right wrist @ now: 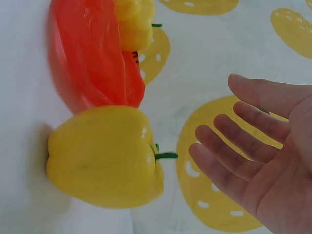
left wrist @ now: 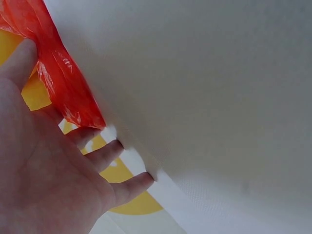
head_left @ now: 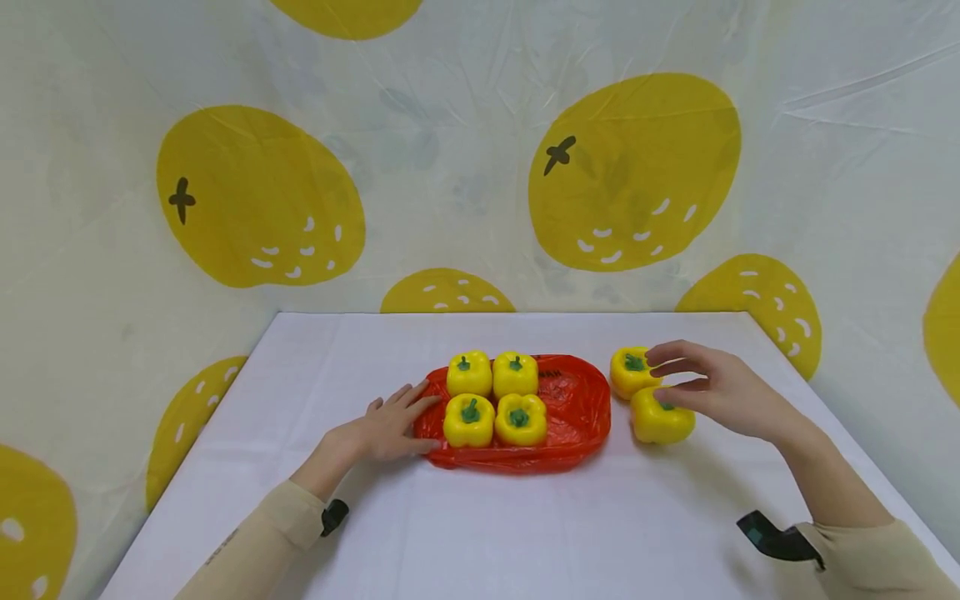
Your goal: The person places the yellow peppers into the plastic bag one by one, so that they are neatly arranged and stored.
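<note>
A red plastic bag (head_left: 577,408), spread in an oval tray-like shape with a raised rim, lies mid-table with several yellow bell peppers (head_left: 470,421) standing on its left and middle part. My left hand (head_left: 390,425) touches the bag's left end, fingers spread and fairly straight; in the left wrist view its thumb and fingertips meet the red plastic (left wrist: 73,92). Over two more yellow peppers right of the bag hovers my right hand (head_left: 716,387), fingers loosely bent and holding nothing. It partly hides the nearer pepper (head_left: 660,421) and the farther one (head_left: 630,371). The right wrist view shows a gap between the fingers and a pepper (right wrist: 105,156).
A white cloth (head_left: 510,533) covers the table. Behind and beside it hang pale curtains (head_left: 450,167) printed with big yellow fruit shapes. Each wrist carries a dark strap, the right one (head_left: 776,537) sticking out beside the sleeve.
</note>
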Demonstrator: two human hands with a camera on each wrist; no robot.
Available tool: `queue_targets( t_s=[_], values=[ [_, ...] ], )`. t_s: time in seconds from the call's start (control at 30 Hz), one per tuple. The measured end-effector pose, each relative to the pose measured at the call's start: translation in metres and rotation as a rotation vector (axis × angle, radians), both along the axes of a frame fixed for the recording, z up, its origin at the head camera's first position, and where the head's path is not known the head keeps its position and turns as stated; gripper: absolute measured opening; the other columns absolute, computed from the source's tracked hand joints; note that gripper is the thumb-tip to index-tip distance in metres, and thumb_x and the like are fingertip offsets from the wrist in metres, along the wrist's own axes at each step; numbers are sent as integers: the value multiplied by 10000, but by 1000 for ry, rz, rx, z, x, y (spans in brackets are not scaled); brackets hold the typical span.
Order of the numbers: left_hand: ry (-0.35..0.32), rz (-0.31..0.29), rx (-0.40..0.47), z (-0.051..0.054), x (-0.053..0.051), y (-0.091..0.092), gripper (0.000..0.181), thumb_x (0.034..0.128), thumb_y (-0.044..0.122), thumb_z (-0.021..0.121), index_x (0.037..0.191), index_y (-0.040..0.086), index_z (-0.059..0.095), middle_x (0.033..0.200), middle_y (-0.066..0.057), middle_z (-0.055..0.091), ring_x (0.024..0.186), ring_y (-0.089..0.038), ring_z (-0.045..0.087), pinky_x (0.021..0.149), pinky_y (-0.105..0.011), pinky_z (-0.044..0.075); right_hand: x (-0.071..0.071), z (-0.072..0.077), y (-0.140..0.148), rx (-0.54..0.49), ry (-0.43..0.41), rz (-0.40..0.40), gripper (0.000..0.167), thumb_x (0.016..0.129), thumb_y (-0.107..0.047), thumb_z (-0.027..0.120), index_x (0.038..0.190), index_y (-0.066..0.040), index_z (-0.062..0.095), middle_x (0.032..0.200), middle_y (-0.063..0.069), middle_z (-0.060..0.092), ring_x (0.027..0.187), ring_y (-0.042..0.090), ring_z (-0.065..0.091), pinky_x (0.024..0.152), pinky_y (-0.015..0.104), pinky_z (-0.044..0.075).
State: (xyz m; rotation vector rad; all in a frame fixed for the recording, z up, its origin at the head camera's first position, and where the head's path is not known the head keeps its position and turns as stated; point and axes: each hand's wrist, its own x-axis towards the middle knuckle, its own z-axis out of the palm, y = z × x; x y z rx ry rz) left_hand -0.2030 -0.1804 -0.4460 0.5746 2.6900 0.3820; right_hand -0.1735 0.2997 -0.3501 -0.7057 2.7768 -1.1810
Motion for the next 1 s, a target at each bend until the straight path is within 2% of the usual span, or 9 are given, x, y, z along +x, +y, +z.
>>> queue_targets(
  t_s=[0.33, 0.5, 0.57, 0.63, 0.77, 1.0],
  values=[
    [2, 3, 1, 1, 1, 1, 842, 924, 630, 636, 1613, 241, 348, 1707, -81, 154, 1543, -384, 127, 1158, -717, 139, -1, -13, 14, 34, 25, -92, 446, 953, -198, 763, 1338, -46, 596, 1312, 156, 637, 1195, 334, 576, 908, 118, 467],
    [10, -2, -4, 1, 1, 1, 840, 926, 631, 632, 1613, 240, 349, 1706, -83, 156, 1542, -385, 131, 1156, -718, 142, -3, -21, 21, 35, 11, -106, 479, 953, -221, 765, 1361, -51, 578, 1328, 143, 625, 1205, 325, 564, 924, 146, 482],
    [12, -1, -2, 2, 2, 1, 840, 925, 628, 635, 1612, 236, 350, 1706, -85, 157, 1542, -386, 132, 1154, -722, 142, -3, -25, 22, 35, -9, -106, 518, 954, -227, 764, 1389, -38, 554, 1353, 161, 604, 1226, 345, 551, 949, 214, 512],
    [17, -2, 1, 2, 2, 2, 837, 926, 625, 637, 1610, 234, 354, 1706, -86, 158, 1542, -389, 133, 1152, -725, 144, -3, -29, 23, 38, -43, -108, 574, 953, -241, 762, 1426, -28, 516, 1391, 192, 566, 1257, 376, 531, 984, 346, 533],
    [22, -8, 8, 3, 1, 2, 827, 931, 622, 634, 1607, 231, 361, 1706, -90, 155, 1542, -394, 133, 1148, -729, 148, -2, -38, 23, 41, -96, -104, 650, 946, -238, 767, 1467, -5, 457, 1433, 238, 503, 1290, 433, 486, 1011, 606, 464],
    [17, -11, 11, 2, 2, 1, 826, 935, 620, 630, 1610, 229, 356, 1708, -89, 146, 1544, -394, 126, 1149, -729, 144, -1, -44, 24, 37, -138, -82, 711, 913, -240, 797, 1470, 16, 437, 1447, 247, 486, 1295, 450, 458, 1005, 661, 450]
  ],
)
